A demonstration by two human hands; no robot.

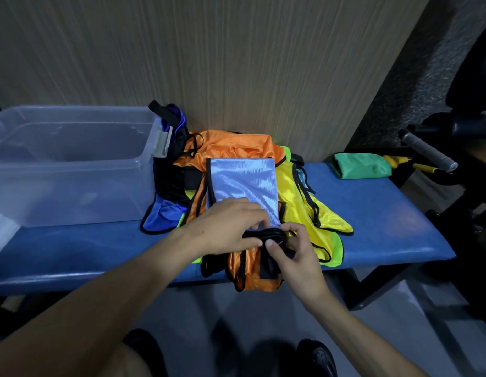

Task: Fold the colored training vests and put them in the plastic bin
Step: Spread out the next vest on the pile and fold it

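Note:
A light blue vest (243, 180) with black trim lies flat on top of a pile of vests on the blue bench (378, 213). My left hand (228, 227) rests on its near end and grips the bunched black straps (266, 235). My right hand (293, 251) pinches the same black straps from the right. Under it lie an orange vest (236, 148), a yellow vest (304, 202), a neon green one (337, 248) and a dark blue one (163, 216). The clear plastic bin (73, 170) stands on the bench to the left and looks empty.
A folded green vest (361, 165) lies on the bench's far right end. Beyond it sit a grey-gripped bar (427, 151) and yellow-handled items (397, 160). A wooden wall panel (209, 63) backs the bench. Dark exercise equipment stands at the right.

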